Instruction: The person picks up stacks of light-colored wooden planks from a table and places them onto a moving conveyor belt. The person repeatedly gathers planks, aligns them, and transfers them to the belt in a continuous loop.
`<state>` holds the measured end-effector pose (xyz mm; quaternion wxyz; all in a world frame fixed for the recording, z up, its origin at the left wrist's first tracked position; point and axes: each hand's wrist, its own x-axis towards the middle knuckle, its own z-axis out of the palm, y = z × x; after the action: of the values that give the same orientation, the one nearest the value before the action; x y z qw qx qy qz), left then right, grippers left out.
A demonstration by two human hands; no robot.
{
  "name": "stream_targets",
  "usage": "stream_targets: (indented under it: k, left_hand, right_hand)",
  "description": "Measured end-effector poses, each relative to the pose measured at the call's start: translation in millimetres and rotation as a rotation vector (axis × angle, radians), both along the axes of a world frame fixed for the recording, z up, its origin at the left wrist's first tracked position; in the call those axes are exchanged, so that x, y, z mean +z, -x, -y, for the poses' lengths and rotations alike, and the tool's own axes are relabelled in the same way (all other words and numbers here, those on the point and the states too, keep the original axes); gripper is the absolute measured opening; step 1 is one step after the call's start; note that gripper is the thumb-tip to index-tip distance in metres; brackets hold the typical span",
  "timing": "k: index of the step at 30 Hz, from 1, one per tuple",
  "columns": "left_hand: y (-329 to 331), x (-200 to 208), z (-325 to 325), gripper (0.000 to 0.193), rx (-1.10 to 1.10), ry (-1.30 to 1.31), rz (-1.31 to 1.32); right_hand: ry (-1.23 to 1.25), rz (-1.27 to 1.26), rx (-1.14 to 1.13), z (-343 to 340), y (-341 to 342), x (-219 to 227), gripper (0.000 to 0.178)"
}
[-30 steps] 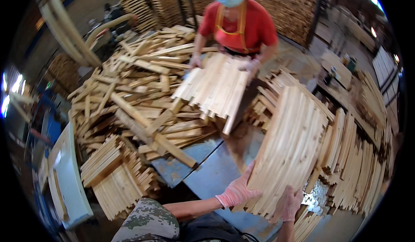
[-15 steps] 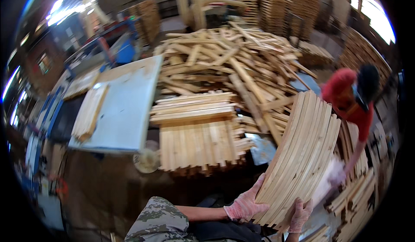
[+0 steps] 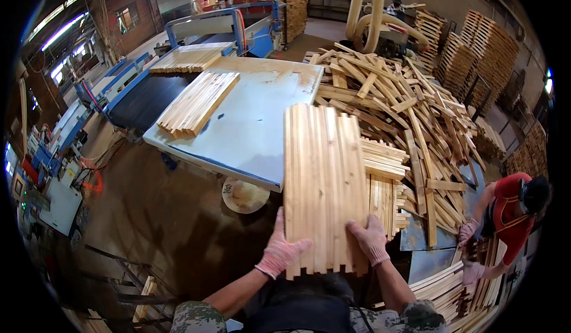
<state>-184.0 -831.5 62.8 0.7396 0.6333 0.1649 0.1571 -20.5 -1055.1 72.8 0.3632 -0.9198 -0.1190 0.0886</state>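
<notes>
Fingers (image 3: 279, 221) of the left hand (image 3: 282, 250) clamped on the left long edge of a bundle of planed wooden slats (image 3: 326, 184), thumb laid over the top face. Right hand (image 3: 370, 239) on the opposite edge, thumb likewise on top; how far the fingers reach underneath is hidden. Both hands pink-gloved, near the bundle's close end.

Bundle sits by the near right corner of the white worktop (image 3: 267, 104), overlapping it in this view; whether they touch, cannot tell. Slats side by side, ends staggered, no strap visible.

Handling, by judgement: moderately heavy as a lot, far end likely to droop or drag since the grip is at the near end. Each slat stiff, but the set probably loose: squeeze from both sides is what keeps it flat, and middle slats could slip if it eases. Smooth faces, knit gloves should help. Not fragile; corners may splinter. Best hold: both long edges, nearer mid-length, fingers spread beneath.

On the worktop, left part: a second slat bundle (image 3: 199, 104). Right of the worktop: a neat slat stack (image 3: 383, 199), then a tangled heap of loose slats (image 3: 416, 154). Far right of the worktop: a co-worker in red (image 3: 513, 223), gloved hands at more slats.
</notes>
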Motion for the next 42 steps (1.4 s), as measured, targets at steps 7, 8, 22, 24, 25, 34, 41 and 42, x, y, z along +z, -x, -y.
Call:
stream_targets:
  k: [7,8,22,24,25,34,41,42]
  left_hand:
    - [-32,-15,-186,0.104,0.012,0.284,-0.057]
    - [-33,-27,-216,0.103,0.028,0.234,-0.090]
    - [-201,28,-516,0.091,0.042,-0.930,-0.953]
    - [-196,37,-541,0.089,-0.001,-1.058,-0.830]
    - [-193,41,-555,0.088,-0.018,-1.126,-0.764]
    - [-195,11,-602,0.083,-0.106,-1.467,-0.347]
    - [-208,-13,-547,0.095,-0.260,-1.387,-0.197]
    - [-209,-12,-547,0.094,-0.255,-1.382,-0.174]
  right_hand:
    - [0.143,-0.193,0.296,-178,-61,-2,0.086]
    - [0.229,-0.225,0.330,-211,-63,12,0.087]
    - [0.249,-0.260,0.224,-503,-154,-15,0.089]
    - [0.232,-0.271,0.218,-531,-162,-9,0.086]
    - [0.207,-0.272,0.217,-545,-165,-6,0.084]
    - [0.170,-0.265,0.253,-603,-196,-7,0.075]
    - [0.150,0.204,0.067,-650,-297,-12,0.078]
    - [0.145,0.229,0.082,-662,-315,-6,0.076]
